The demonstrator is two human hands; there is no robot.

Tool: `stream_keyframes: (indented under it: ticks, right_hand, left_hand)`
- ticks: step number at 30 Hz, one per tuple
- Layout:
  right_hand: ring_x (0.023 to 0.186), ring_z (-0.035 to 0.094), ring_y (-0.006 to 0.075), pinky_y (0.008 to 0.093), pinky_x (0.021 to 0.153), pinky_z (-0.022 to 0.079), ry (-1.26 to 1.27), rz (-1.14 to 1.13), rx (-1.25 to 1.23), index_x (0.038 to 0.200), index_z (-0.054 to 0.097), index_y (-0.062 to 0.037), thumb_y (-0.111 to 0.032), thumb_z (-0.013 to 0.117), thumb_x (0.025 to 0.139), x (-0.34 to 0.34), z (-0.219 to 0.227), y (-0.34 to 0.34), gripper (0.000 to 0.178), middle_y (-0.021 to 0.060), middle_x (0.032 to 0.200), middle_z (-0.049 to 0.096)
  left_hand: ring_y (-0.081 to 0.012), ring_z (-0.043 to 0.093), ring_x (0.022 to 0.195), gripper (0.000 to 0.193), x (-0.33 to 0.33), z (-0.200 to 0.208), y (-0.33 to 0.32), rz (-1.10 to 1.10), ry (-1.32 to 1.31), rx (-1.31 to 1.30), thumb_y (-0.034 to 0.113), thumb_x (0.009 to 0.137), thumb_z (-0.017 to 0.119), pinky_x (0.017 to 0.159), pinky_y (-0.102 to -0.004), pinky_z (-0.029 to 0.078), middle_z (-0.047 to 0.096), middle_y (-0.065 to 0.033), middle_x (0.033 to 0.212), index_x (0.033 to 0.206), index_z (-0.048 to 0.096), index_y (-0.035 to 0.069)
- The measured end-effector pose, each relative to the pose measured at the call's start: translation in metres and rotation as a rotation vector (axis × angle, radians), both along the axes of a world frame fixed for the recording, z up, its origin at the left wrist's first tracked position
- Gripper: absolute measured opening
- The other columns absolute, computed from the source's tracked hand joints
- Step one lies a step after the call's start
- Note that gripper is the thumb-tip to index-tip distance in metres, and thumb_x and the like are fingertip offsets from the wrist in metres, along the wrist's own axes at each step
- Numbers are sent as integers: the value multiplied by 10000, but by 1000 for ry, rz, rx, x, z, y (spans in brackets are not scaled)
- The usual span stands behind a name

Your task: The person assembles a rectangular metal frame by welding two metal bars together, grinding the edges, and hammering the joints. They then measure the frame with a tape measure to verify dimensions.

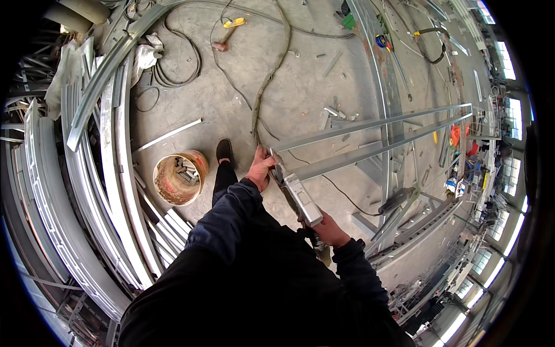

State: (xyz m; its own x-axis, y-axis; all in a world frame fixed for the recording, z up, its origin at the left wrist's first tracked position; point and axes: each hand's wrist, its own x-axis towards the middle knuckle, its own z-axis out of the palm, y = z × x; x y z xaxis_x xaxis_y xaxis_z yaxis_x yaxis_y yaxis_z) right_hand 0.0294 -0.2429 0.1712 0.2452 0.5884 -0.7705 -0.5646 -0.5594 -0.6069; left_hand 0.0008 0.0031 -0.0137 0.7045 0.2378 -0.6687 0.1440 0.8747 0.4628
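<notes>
A long, narrow frame of shiny metal profiles [370,149] reaches from in front of me toward the right. My left hand [261,169] is closed at its near corner, the thumb and fingers pinching the metal end. From that corner a silvery-white, long box-shaped piece [302,199] slants down to my right hand [330,229]. The right fingers wrap round its lower end and are partly hidden beneath it. I cannot make out what kind of thing this piece is. Below the right hand hangs a greyish part [321,251], partly covered by my clothes.
A worn bucket [180,178] with metal offcuts stands left of my foot [225,151]. Stacked metal profiles [118,168] line the left side. A thick cable [272,75], a hammer [220,45] and scattered scraps lie on the concrete floor [214,110]. Long beams [378,69] lie at right.
</notes>
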Motion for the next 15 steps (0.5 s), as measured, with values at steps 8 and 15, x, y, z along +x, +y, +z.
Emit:
stream_keyframes:
  ticks: [8,15]
  right_hand:
    - [871,637,111,304,814,577,0,-10,25,1517,486,-88,-86,549,1040,-3,-6,-3,481,27,1133,655]
    - [878,637,109,303,821,581,4,0,46,1506,493,-83,-110,562,1051,-1,-6,-4,462,24,1140,649]
  left_hand:
    - [-168,585,950,464,-1,-4,-2,25,-31,-28,-6,838,666,844,-338,482,578,-23,1065,1223,433,107]
    - [-170,572,947,520,-2,-8,-2,20,-15,-46,-26,825,660,858,-337,487,567,-21,1078,1272,423,92]
